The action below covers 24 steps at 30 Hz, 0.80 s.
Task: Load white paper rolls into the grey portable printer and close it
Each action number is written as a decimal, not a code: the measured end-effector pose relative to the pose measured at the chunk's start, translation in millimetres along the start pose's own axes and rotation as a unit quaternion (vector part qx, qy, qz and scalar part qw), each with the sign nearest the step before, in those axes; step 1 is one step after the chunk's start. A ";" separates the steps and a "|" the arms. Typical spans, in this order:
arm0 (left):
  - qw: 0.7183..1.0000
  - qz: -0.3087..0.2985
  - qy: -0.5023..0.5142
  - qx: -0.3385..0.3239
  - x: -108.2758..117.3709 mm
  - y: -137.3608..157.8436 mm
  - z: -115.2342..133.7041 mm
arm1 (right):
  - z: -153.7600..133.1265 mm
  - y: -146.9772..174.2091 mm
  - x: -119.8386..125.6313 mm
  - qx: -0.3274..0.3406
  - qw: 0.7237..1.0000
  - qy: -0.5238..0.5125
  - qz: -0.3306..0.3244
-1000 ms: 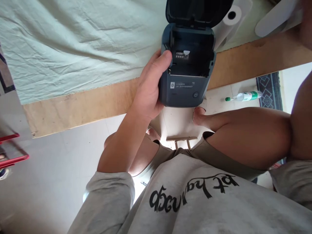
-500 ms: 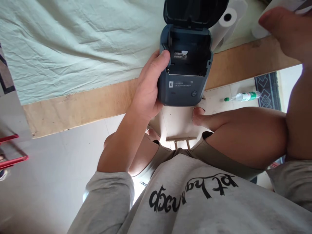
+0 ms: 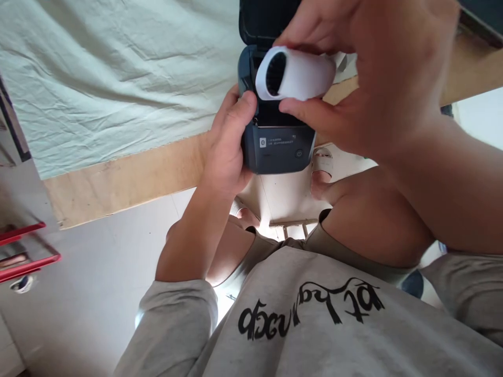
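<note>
Right hand: fingers are gripping a white roll, which is hovering over the open compartment of the dark blue printer. Left hand: fingers are clasping the printer's left side. Black lid: is standing open at the printer's far end. Pale green cloth: is covering much of the surface to the printer's left.

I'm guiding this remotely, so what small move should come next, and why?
Probably lower the white roll into the bay: the right hand holds it there, the lid is open, and the left hand grips the dark blue device.
</note>
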State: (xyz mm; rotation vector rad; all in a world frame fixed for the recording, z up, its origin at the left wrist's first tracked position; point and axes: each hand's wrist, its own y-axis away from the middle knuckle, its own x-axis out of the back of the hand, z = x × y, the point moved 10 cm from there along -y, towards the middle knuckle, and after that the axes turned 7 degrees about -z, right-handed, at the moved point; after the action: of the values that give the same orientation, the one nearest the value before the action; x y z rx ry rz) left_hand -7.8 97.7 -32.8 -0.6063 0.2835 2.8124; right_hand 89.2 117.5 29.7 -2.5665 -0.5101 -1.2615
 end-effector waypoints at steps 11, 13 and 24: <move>1.000 0.006 0.008 -0.012 -2.7 -0.1 1.2 | -25.9 2.5 1.0 0.156 0.971 0.169 0.057; 1.000 0.000 -0.005 0.000 -1.7 -1.6 -1.6 | -24.3 4.4 2.6 0.167 0.972 0.151 0.070; 1.000 -0.026 -0.016 -0.005 -2.0 0.7 -1.5 | -8.5 5.4 -12.8 0.127 0.991 0.051 0.006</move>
State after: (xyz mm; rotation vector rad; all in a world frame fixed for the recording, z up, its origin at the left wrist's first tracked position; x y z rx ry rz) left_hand -5.7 96.3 -33.2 -0.5630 0.2440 2.7724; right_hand 78.1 107.0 24.2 -2.2797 -0.5916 -1.2301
